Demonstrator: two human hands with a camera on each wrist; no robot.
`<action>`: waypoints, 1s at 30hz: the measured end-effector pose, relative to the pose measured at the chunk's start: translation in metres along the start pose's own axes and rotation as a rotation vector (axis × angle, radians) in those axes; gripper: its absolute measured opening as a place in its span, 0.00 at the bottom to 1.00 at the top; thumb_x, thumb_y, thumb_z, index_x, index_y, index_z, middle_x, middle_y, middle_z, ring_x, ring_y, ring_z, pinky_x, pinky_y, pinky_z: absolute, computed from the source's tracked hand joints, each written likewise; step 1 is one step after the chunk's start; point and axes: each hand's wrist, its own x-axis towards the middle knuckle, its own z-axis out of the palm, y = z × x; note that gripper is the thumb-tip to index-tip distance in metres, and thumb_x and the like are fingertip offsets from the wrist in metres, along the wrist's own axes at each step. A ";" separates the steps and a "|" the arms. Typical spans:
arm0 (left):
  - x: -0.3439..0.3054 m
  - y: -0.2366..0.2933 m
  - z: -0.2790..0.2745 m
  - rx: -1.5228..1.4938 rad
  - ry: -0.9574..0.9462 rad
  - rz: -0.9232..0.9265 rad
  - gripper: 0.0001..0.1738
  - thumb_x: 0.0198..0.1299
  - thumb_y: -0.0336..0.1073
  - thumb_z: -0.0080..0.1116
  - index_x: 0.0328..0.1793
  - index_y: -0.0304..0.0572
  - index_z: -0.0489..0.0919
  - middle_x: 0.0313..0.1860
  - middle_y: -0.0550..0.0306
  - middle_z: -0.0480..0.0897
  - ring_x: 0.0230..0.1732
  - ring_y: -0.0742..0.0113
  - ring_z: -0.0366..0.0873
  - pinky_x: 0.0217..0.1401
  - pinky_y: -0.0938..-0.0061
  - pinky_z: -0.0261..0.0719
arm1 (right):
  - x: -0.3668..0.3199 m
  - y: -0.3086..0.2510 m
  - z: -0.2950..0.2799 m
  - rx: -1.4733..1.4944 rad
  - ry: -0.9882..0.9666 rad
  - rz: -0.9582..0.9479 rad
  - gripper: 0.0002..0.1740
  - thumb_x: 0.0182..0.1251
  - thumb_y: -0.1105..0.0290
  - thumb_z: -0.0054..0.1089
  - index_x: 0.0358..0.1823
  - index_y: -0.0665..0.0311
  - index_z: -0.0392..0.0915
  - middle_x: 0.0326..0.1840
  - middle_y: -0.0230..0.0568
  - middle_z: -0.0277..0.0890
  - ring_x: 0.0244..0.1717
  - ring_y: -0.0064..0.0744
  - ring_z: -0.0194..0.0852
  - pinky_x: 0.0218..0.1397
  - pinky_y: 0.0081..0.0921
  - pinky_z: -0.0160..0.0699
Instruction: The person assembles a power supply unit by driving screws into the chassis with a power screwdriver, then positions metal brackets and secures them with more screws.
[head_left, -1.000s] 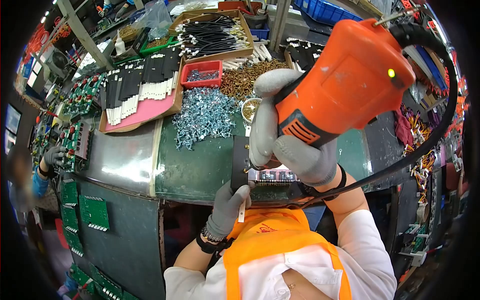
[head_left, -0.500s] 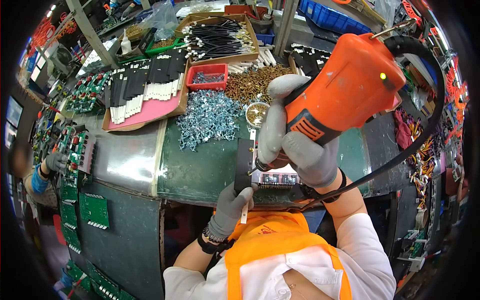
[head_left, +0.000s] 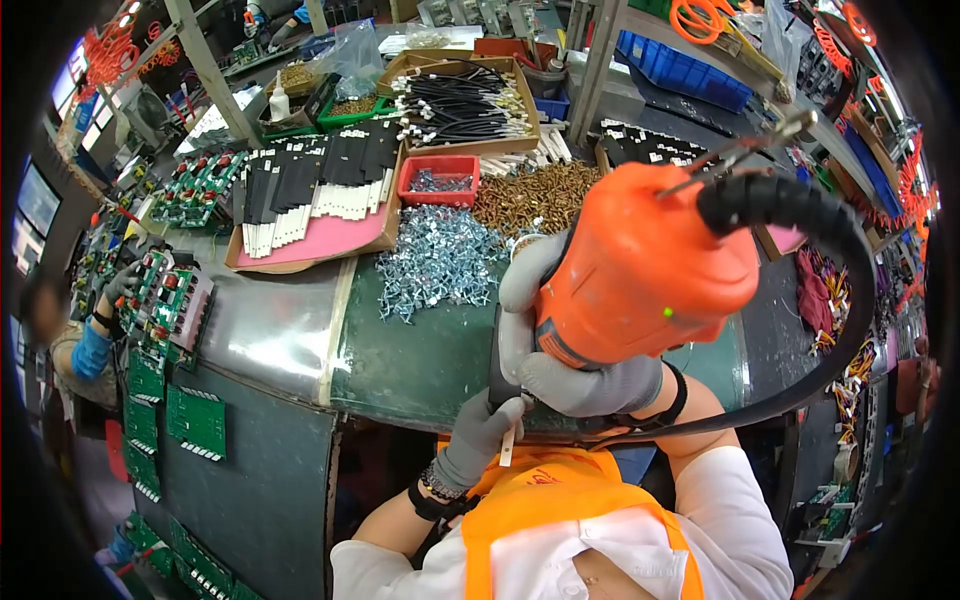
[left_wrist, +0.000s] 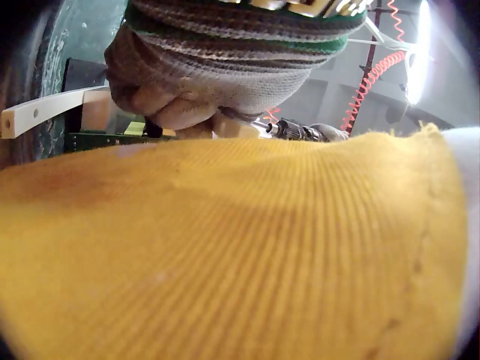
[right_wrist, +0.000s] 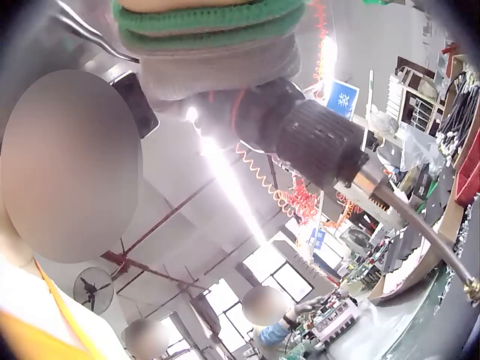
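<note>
My gloved right hand (head_left: 575,375) grips an orange power screwdriver (head_left: 650,265) whose body covers much of the work beneath it. In the right wrist view the driver's black chuck (right_wrist: 319,139) carries a long bit (right_wrist: 420,225), with a brass screw (right_wrist: 471,289) at its tip. My gloved left hand (head_left: 480,438) pinches the near end of a black strip (head_left: 497,375) at the bench edge. A white strip end (head_left: 507,446) sticks out below the fingers, and it shows in the left wrist view as a white strip with holes (left_wrist: 45,114).
Piles of silver screws (head_left: 440,262) and brass screws (head_left: 535,195) lie beyond my hands. A red bin (head_left: 438,182) and a carton of black and white strips (head_left: 385,235) stand behind. The driver's black cable (head_left: 850,350) loops right. Another person's hand (head_left: 122,283) touches a circuit board at left.
The screwdriver has swung left and tipped more upright over the black strip, hiding the circuit board seen earlier. My left hand keeps its hold. The head view has shifted slightly.
</note>
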 end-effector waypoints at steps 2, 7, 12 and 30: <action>-0.001 0.001 0.000 -0.015 -0.011 0.031 0.11 0.65 0.36 0.53 0.44 0.35 0.79 0.24 0.61 0.77 0.25 0.75 0.74 0.28 0.79 0.70 | 0.001 -0.002 0.001 -0.020 0.000 0.005 0.24 0.48 0.80 0.62 0.49 0.66 0.66 0.25 0.36 0.74 0.24 0.22 0.74 0.28 0.19 0.73; -0.003 0.006 0.002 0.035 -0.015 0.010 0.11 0.65 0.35 0.53 0.44 0.35 0.79 0.24 0.61 0.78 0.25 0.75 0.74 0.29 0.79 0.71 | 0.002 0.000 -0.003 -0.501 -0.025 -0.266 0.24 0.48 0.79 0.61 0.48 0.65 0.66 0.25 0.36 0.74 0.24 0.23 0.73 0.27 0.20 0.72; -0.003 0.007 0.004 0.092 0.008 -0.015 0.12 0.65 0.37 0.51 0.45 0.35 0.78 0.23 0.60 0.78 0.23 0.75 0.74 0.27 0.79 0.71 | 0.005 -0.006 -0.014 0.140 0.205 -0.053 0.30 0.54 0.70 0.64 0.57 0.66 0.62 0.25 0.37 0.71 0.23 0.28 0.73 0.25 0.24 0.75; -0.002 0.012 0.000 0.109 -0.006 -0.112 0.15 0.65 0.42 0.55 0.46 0.36 0.78 0.25 0.60 0.78 0.27 0.76 0.74 0.30 0.81 0.69 | 0.020 0.012 -0.024 0.096 0.197 -0.129 0.24 0.54 0.77 0.57 0.55 0.65 0.63 0.25 0.36 0.71 0.23 0.26 0.72 0.27 0.24 0.74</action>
